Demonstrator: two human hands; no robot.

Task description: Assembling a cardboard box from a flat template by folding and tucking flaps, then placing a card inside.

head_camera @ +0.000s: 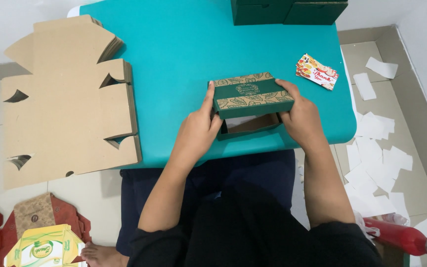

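Tiled floor [411, 44], pale wall at 12 o'clock, and a teal table [174, 54] filled the middle of the view. Person sat at its 6 o'clock edge, dark clothes, bare foot visible at 7 o'clock.

Small green box [249, 103] sat near the table's front edge, just right of centre. Its lid, green with a tan leaf-print band, was tilted up at the front, so the brown inside and a white slip showed through the gap.

Left hand [198, 131] pressed against the box's left end, fingers [208, 101] curled round the lid corner, thumb at the lower tray. Right hand [300, 113] mirrored it on the right end, fingers wrapped over the lid's top edge. Both were gripping the box, one at each end; that hold looked meant to keep lid and tray square to each other.

Stack of flat die-cut cardboard blanks [70, 104] lay at 9 o'clock, overhanging the table's left side, within reach of the left arm. Two dark green boxes [287, 11] stood at 12 o'clock, well apart from the hands. Printed card [316, 71] lay at 2 o'clock near the table's right edge.

Floor at 3 to 4 o'clock was littered with white paper strips [376, 163]. Red bottle [404, 237] lay at 5 o'clock. Red and yellow cartons [35, 237] sat at 7 o'clock.
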